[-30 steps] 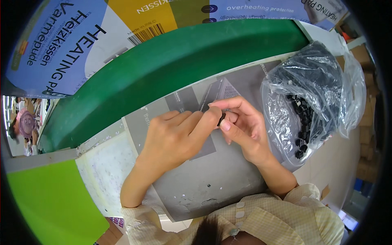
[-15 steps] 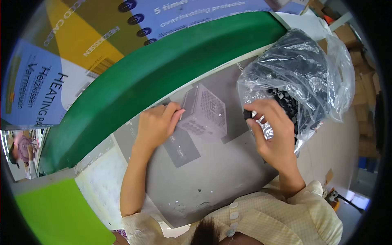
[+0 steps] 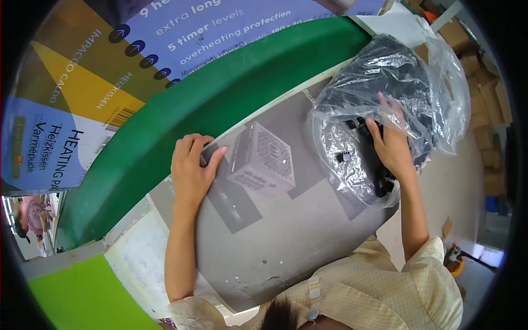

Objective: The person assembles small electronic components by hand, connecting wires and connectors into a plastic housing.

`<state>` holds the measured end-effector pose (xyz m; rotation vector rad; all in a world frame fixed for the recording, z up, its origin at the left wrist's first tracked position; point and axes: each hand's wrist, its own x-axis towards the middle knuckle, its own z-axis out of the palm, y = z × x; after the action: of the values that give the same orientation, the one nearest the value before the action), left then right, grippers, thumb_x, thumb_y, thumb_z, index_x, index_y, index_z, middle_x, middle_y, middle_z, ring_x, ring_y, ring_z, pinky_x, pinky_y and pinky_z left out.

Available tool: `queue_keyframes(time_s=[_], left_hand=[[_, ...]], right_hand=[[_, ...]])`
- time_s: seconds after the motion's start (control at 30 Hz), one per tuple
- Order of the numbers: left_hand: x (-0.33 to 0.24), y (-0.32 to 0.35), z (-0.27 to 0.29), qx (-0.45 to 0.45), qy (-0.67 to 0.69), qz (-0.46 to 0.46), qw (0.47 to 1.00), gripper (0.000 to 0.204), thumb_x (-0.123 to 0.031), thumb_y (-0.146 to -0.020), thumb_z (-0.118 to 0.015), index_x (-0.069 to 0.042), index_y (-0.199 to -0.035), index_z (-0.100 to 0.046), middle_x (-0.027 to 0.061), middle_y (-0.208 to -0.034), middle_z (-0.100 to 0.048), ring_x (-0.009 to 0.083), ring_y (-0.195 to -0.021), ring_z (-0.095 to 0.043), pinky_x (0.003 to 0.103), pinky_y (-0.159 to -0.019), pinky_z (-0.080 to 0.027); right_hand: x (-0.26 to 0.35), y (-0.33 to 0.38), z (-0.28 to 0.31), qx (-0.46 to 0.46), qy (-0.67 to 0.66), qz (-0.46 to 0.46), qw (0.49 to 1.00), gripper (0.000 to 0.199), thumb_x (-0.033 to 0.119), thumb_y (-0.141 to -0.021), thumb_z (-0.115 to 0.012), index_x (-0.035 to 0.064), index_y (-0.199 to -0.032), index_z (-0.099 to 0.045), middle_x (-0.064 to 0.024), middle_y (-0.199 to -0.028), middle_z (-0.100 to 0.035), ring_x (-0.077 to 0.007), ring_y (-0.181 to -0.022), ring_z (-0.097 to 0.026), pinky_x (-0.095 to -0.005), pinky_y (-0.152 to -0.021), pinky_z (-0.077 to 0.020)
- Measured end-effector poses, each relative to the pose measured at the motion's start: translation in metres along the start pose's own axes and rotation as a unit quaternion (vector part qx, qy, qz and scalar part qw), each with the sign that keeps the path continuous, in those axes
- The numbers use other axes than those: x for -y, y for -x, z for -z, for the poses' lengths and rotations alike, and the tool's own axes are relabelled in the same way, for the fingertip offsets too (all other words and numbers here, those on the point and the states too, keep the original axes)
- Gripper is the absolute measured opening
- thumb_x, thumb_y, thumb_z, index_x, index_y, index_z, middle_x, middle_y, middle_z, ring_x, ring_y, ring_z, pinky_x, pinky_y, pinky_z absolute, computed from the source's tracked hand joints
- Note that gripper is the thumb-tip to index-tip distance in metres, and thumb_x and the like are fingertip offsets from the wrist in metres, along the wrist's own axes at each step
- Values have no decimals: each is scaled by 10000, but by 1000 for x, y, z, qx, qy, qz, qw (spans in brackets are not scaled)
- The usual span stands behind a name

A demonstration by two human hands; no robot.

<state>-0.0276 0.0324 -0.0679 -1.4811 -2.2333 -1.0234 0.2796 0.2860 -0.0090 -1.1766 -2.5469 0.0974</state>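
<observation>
My left hand [image 3: 192, 168] rests at the far edge of a grey printed sheet [image 3: 247, 258], its fingers bent and the thumb apart from them. A dark patch shows between thumb and fingers; I cannot make out whether it is print or a piece. On the right lies a clear plastic bag [image 3: 342, 179] with small black pieces [image 3: 379, 154] in it. My right hand [image 3: 393, 146] reaches into the bag with fingers spread, partly under the plastic film. One small black piece [image 3: 344, 157] lies alone on the bag's shiny plastic, left of that hand.
A green curved band [image 3: 242, 88] runs behind the sheet, with a large printed carton [image 3: 220, 33] beyond it. At the lower left is a bright green panel [image 3: 82, 297] beside a white surface [image 3: 137, 253]. Stacked brown boxes [image 3: 478, 104] stand at the far right.
My right hand let go of a black piece and moved right into the bag. The bag's film has shifted, showing one lone piece. My left hand moved slightly left, its thumb spreading away from the fingers.
</observation>
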Motion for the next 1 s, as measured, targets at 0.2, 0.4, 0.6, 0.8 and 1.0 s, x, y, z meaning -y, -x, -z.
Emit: queue_keyframes(time_s=[0.2, 0.4, 0.6, 0.8, 1.0], left_hand=[[-1, 2, 6, 25, -7, 13, 1000, 310, -237, -746, -826, -41, -887, -632, 60, -896, -601, 243, -811, -546, 348, -672, -438], [9, 1, 4, 40, 78, 143, 986, 338, -224, -734, -846, -30, -812, -581, 63, -767, -538, 223, -711, -502, 341, -638, -429], [9, 5, 6, 46, 117, 206, 970, 343, -189, -743, -856, -16, -788, -563, 51, -708, -517, 161, -623, -446, 293, -577, -402], [13, 2, 7, 41, 134, 192, 971, 346, -198, -736, -863, -12, -790, -575, 43, -698, -511, 148, -618, -439, 275, -573, -393], [23, -3, 2, 70, 162, 193, 965, 367, -224, -702, -884, -15, -796, -597, 30, -707, -523, 143, -624, -448, 269, -573, -390]], right_hand=[[6, -2, 6, 81, 10, -16, 997, 596, 411, -1009, -496, 155, -1526, -344, -200, -1589, -257, -445, -1470, -184, -565, -1177, -125], [-10, -11, 25, 84, 36, -75, 993, 635, 462, -985, -521, 215, -1538, -327, -165, -1623, -190, -391, -1496, -144, -685, -1132, -76], [-19, -10, 35, 112, -5, -60, 992, 664, 450, -977, -548, 188, -1542, -317, -208, -1608, -207, -429, -1480, -175, -509, -1182, -192], [-5, 2, 0, 93, 30, 19, 995, 777, 519, -945, -563, 183, -1567, -240, -227, -1612, -167, -482, -1478, -100, -666, -1138, -95], [20, 2, 4, 42, 66, 30, 996, 882, 541, -858, -658, 198, -1563, -255, -216, -1615, -162, -462, -1480, -131, -688, -1119, -119]])
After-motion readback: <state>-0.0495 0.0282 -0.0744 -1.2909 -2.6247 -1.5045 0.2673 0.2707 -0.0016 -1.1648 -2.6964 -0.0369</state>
